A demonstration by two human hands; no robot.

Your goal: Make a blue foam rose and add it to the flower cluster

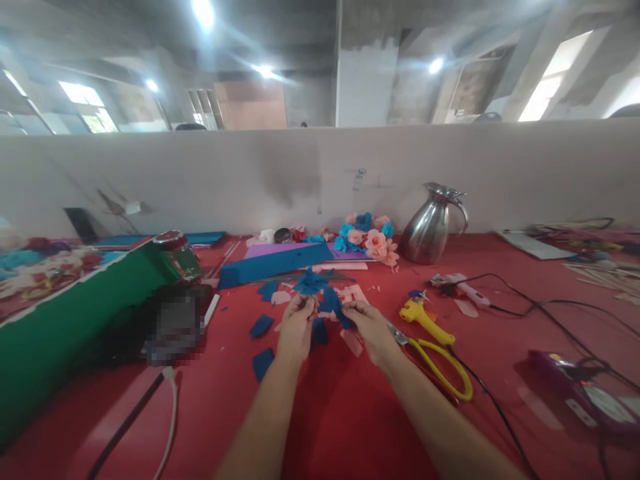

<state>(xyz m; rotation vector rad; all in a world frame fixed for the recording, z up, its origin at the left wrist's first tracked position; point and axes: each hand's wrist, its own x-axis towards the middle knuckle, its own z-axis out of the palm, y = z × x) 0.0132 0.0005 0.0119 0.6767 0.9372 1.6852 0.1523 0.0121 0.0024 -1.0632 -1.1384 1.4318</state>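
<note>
My left hand (299,323) is closed in a pinch at the base of a blue paper flower (310,283), whose petals spread above the fingers. To its right, my right hand (369,325) pinches the edge of a blue paper petal (334,308). The petal is close beside the flower; whether the two touch I cannot tell. Loose blue petals (262,325) and pale pink paper pieces (352,343) lie on the red table around both hands. Yellow-handled scissors (443,367) rest by my right forearm, below a yellow glue gun (425,321).
Blue paper sheets (275,264) and a bunch of pink and blue paper flowers (373,239) lie behind the hands. A steel jug (429,227) stands at the back. Cables cross the right side near a purple device (583,393). A green partition (85,320) borders the left.
</note>
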